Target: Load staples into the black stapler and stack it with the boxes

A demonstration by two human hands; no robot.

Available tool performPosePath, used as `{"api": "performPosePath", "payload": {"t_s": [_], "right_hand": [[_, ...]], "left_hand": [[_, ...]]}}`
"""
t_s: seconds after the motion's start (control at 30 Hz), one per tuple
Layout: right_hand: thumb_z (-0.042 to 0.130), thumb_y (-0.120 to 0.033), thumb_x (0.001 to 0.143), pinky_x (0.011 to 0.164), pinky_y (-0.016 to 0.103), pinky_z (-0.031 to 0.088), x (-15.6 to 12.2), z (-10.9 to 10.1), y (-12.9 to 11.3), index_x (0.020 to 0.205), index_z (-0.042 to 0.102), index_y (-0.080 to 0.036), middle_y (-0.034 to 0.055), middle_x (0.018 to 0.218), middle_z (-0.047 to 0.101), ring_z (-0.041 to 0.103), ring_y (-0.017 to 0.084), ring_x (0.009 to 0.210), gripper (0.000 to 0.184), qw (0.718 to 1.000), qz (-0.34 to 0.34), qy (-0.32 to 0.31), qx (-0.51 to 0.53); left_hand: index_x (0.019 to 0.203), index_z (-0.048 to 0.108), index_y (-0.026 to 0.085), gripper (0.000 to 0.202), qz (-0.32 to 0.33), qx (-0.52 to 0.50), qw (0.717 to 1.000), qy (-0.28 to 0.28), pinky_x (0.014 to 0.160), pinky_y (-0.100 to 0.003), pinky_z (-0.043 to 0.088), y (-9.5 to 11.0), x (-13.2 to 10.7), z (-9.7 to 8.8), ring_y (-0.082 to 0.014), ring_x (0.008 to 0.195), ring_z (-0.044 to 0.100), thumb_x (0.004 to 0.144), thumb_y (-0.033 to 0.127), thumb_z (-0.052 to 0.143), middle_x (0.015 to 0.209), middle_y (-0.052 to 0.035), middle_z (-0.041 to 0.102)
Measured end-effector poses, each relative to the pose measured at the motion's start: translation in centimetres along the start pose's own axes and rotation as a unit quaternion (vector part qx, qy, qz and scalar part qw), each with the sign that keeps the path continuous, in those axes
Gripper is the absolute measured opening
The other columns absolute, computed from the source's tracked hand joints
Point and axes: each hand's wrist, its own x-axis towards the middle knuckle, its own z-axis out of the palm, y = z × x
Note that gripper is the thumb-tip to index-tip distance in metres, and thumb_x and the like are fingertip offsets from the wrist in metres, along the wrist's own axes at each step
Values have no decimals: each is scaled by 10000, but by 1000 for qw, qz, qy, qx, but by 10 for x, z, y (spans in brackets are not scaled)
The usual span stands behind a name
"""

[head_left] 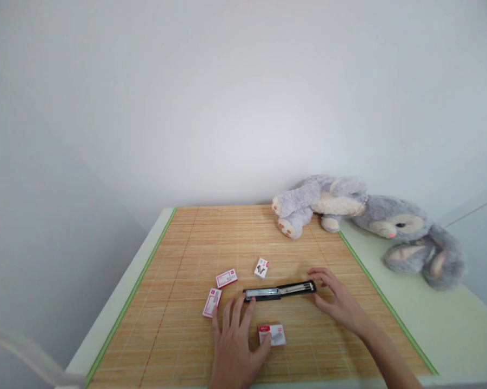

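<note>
A black stapler (279, 290) lies opened out flat on the bamboo mat (178, 329), its metal staple track facing up. My left hand (235, 346) rests flat near the stapler's left end, fingers spread, with the thumb touching an opened staple box (272, 335). My right hand (335, 297) is at the stapler's right end, its fingertips touching it.
Two closed red-and-white staple boxes (226, 278) (212, 302) lie left of the stapler, and a small white box (261, 267) stands behind it. A grey plush rabbit (373, 221) lies at the table's back right corner. White walls close in behind and to the left.
</note>
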Motion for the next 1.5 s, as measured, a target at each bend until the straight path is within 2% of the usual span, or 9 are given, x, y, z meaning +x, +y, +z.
{"api": "performPosePath", "payload": {"t_s": [0.17,0.27,0.33,0.5,0.63,0.8,1.13,1.3,1.5], "right_hand": [[668,-545,815,819,385,573,-34,1,16,1174,659,-228,98,1115,717,694,248,933,479,984,134,82,86],[569,-755,823,471,275,432,-60,34,10,1146,644,-218,24,768,688,604,172,538,631,946,241,-53,212],[549,-829,796,414,231,341,-72,66,-4,1223,608,-225,3,711,685,566,138,448,742,903,294,-153,274],[583,-866,756,392,175,259,-75,117,-38,1150,574,-215,-39,647,628,503,79,398,761,872,301,-204,329],[590,-810,788,403,217,312,-65,109,-32,1099,592,-216,-60,639,605,468,95,387,671,904,276,-185,270],[758,-400,770,594,259,392,-51,88,-32,1146,731,-289,-57,624,641,610,171,604,392,989,118,-85,35],[728,-309,799,609,278,298,-31,86,-58,1102,780,-396,-28,732,746,677,220,688,319,983,49,-128,-125],[771,-334,774,632,283,313,-36,73,-49,1212,748,-386,-27,724,730,665,229,688,441,981,73,-125,-132],[642,-503,930,631,287,350,-18,78,-76,1303,714,-350,-29,686,676,635,212,653,410,993,67,-85,-52]], "left_hand": [[1381,635,339,630,34,-50,998,-10,1081,-523,468,-18,-5,-2,-352,1279,577,793,514,780,1426,-89,624],[1283,679,343,570,93,-109,985,-93,962,-404,539,-24,-1,-7,-289,1127,644,740,421,836,1252,-59,693],[1230,691,349,460,82,-131,980,-125,966,-389,532,-20,6,-13,-270,1126,633,787,382,810,1233,-44,685],[1167,709,367,375,38,-157,977,-136,1004,-405,497,-7,20,-26,-259,1166,591,808,319,807,1254,-23,644],[1165,716,367,426,26,-160,978,-134,1027,-438,476,-13,21,-27,-279,1189,577,764,310,849,1267,-29,633],[1119,741,385,384,16,-157,978,-136,1087,-465,436,-27,22,-32,-286,1244,550,766,275,846,1285,-26,625],[1112,739,383,330,27,-122,983,-138,1101,-487,412,-31,26,-39,-289,1257,550,801,285,792,1299,-25,626],[1148,731,401,439,29,-108,984,-136,1168,-533,361,-46,25,-44,-310,1314,531,736,316,855,1336,-20,613],[1380,621,412,681,53,-77,990,-103,1210,-587,298,-44,29,-42,-346,1404,464,748,491,860,1509,-38,557]]}}
